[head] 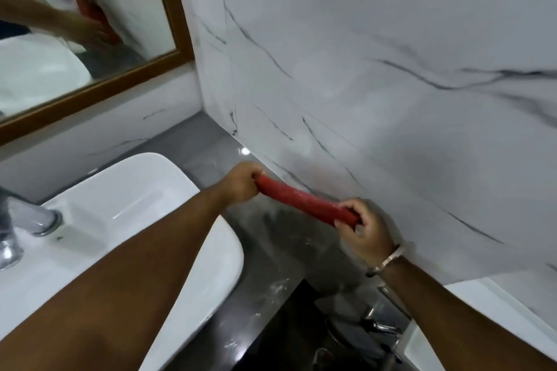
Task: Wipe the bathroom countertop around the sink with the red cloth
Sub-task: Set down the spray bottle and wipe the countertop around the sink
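Observation:
The red cloth [304,201] is stretched into a tight roll between both hands, above the grey countertop [280,238] to the right of the white sink [168,214]. My left hand [241,182] grips its far end with fingers closed. My right hand [366,227], with a metal bangle on the wrist, grips the near end close to the marble wall. The counter under the cloth looks wet and streaked.
A chrome tap [21,220] stands at the sink's left. A wood-framed mirror [99,81] hangs on the back wall. A marble-patterned side wall [391,84] bounds the counter on the right. Below the counter's front edge are chrome fittings [379,325].

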A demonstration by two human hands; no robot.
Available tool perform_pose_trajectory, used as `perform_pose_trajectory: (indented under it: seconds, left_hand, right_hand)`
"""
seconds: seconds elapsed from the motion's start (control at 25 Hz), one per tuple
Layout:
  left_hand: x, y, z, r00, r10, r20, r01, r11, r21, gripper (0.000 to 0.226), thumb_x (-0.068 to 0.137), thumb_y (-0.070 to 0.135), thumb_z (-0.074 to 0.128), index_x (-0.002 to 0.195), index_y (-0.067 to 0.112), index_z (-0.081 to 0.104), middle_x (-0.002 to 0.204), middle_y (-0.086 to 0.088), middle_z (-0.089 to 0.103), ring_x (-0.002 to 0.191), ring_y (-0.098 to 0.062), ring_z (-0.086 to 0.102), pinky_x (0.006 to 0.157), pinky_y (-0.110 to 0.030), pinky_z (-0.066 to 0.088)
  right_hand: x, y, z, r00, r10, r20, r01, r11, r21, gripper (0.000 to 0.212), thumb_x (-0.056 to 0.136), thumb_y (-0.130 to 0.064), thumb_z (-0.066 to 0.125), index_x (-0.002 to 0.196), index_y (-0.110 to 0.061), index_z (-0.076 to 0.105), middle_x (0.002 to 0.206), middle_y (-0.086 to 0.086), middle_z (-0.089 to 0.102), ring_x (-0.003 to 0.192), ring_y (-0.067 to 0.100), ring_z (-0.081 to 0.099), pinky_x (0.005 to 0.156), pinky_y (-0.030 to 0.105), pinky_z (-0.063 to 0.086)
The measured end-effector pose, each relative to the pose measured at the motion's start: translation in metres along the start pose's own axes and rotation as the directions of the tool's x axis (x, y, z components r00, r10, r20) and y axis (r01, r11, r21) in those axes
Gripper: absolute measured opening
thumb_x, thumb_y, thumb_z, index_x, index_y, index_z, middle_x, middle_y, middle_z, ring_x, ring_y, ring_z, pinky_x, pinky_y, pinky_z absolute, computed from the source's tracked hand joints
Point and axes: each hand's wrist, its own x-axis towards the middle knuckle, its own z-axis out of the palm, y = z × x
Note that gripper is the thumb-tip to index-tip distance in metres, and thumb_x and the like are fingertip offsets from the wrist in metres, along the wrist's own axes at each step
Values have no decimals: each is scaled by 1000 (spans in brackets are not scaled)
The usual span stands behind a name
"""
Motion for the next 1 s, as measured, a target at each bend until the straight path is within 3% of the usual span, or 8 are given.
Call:
perform_pose_trajectory:
  seconds: [0.08,0.16,0.24,0.4,0.52,0.68,0.88,1.0]
  left_hand:
    - [11,-13,4,999,-30,14,25,963,267,38,79,-16,62,95,17,74,104,5,62,100,-13,57,84,-31,47]
    - [11,-26,6,995,-74,-67,96,898,430,34,91,3,61,112,28,70,117,7,65,108,-18,59,88,-32,44]
    - [5,-39,4,987,-20,-158,100,851,516,27,99,27,59,126,29,64,127,0,68,114,-25,63,104,-41,43]
    - [-4,-53,0,977,56,-205,56,864,500,47,99,50,54,140,26,54,140,-2,62,130,-22,55,123,-48,16]
    - [-4,-56,3,956,141,-256,7,863,505,57,98,53,54,147,26,45,143,-1,60,133,-22,53,123,-48,16]
    - [-1,-66,4,943,185,-275,-17,855,518,60,97,51,56,150,27,39,142,-2,61,133,-25,54,122,-51,18]
    - [-2,-68,3,931,233,-281,-59,856,514,59,98,49,55,151,27,38,143,-2,60,134,-25,53,122,-51,15]
    - [-1,-69,4,918,245,-312,-60,863,502,61,97,49,55,151,27,37,137,-1,65,128,-25,57,122,-50,16]
  right_hand:
    - [-7,30,9,960,-43,277,120,956,-269,45,84,-41,63,128,-38,54,133,-14,61,121,8,56,101,29,45]
    - [-24,61,23,739,238,630,190,824,-534,67,90,-55,50,149,-31,31,160,5,28,145,24,27,116,44,28]
    - [-40,81,39,624,395,674,289,685,-669,75,90,-63,38,153,-31,17,165,6,8,148,34,13,116,53,23]
    - [-32,82,60,807,201,555,341,610,-716,63,85,-58,45,138,-25,43,146,13,49,126,40,51,99,55,43]
    - [3,84,82,842,111,529,373,589,-717,71,90,-48,47,150,-14,29,157,17,31,142,38,31,114,54,27]
    - [17,65,146,905,198,377,188,609,-770,74,90,-38,50,153,-14,21,160,21,21,145,44,21,117,55,18]
    - [-63,48,153,748,0,664,492,671,-555,66,90,-46,44,151,-31,25,158,11,31,144,35,27,116,55,17]
    - [-16,68,115,841,76,536,417,541,-731,69,83,-33,59,147,-18,39,153,19,38,138,41,38,111,57,30]
